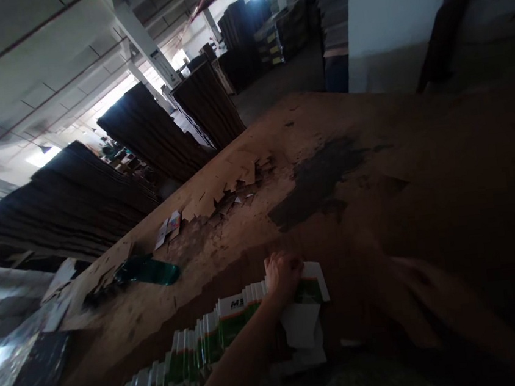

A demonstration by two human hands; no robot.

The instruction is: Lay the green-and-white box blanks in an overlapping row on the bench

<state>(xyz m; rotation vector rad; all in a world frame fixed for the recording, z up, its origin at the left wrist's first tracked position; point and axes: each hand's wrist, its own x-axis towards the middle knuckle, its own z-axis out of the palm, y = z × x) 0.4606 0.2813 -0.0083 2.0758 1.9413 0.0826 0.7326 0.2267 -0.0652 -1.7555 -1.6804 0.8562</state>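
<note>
A long row of overlapping white-and-green printed cartons (232,319) runs from the lower left toward the middle of the table. My left hand (284,276) is at its right end, with curled fingers closed on a white-and-green carton (311,282). Under that wrist and beside it lie white card flaps (301,326); how they join the cartons cannot be made out. To the right, over the dark part of the table, my right hand (426,289) is smeared by motion. Its fingers are too blurred to read, and nothing shows clearly in it.
The brown tabletop (227,251) carries torn cardboard scraps (225,190), a dark patch and small printed cards (168,228). A green bottle-like object (150,272) lies at the left. Tall board stacks (150,130) stand beyond the far edge, and a white pillar (389,19) rises behind.
</note>
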